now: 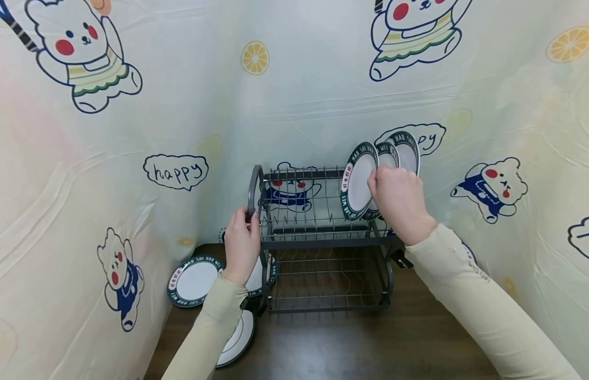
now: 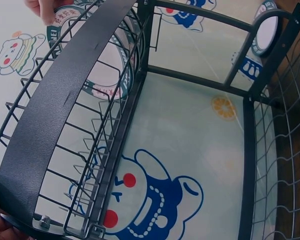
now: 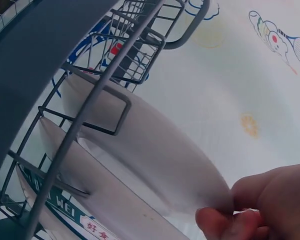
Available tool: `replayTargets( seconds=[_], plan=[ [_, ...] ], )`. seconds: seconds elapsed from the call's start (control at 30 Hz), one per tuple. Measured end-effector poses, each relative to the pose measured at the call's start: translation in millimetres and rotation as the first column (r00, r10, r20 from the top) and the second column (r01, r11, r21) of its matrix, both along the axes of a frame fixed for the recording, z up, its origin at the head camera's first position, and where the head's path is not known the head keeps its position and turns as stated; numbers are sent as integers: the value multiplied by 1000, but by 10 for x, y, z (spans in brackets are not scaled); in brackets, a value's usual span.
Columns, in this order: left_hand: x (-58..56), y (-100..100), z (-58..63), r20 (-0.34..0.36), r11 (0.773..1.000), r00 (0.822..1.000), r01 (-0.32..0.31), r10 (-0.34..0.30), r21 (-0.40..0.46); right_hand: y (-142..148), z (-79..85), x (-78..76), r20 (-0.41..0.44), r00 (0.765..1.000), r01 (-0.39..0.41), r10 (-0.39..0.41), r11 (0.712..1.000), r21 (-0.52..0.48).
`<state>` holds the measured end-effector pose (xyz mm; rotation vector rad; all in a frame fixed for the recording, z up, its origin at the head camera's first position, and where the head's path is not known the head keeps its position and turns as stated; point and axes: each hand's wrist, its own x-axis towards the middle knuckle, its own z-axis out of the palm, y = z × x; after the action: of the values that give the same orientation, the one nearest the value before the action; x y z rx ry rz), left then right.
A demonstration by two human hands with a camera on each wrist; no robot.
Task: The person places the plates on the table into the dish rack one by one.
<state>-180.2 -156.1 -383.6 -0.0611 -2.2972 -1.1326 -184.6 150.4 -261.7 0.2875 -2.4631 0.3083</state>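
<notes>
A two-tier dark metal dish rack stands in the middle of the head view. My right hand pinches the edge of a white plate with a green lettered rim, the leftmost of three in the upper tier. In the right wrist view, thumb and fingers hold that plate at its outer edge while its other end sits among the wires. Two more plates stand upright to its right, partly covered by the hand. My left hand grips the left end of the rack's upper frame.
Left of the rack, a green-rimmed plate lies flat on the brown table. Nearer lies another plate, partly under the left sleeve; a third is half hidden behind the wrist. A printed cloth hangs behind and beside the rack.
</notes>
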Motion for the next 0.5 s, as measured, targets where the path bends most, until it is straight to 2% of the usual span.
replayTargets(
  seconds=[0.5],
  plan=[
    [12,5,5,18,1000,1000,-2,2,9,16,63,62,106,991,69,-76,995,71]
  ],
)
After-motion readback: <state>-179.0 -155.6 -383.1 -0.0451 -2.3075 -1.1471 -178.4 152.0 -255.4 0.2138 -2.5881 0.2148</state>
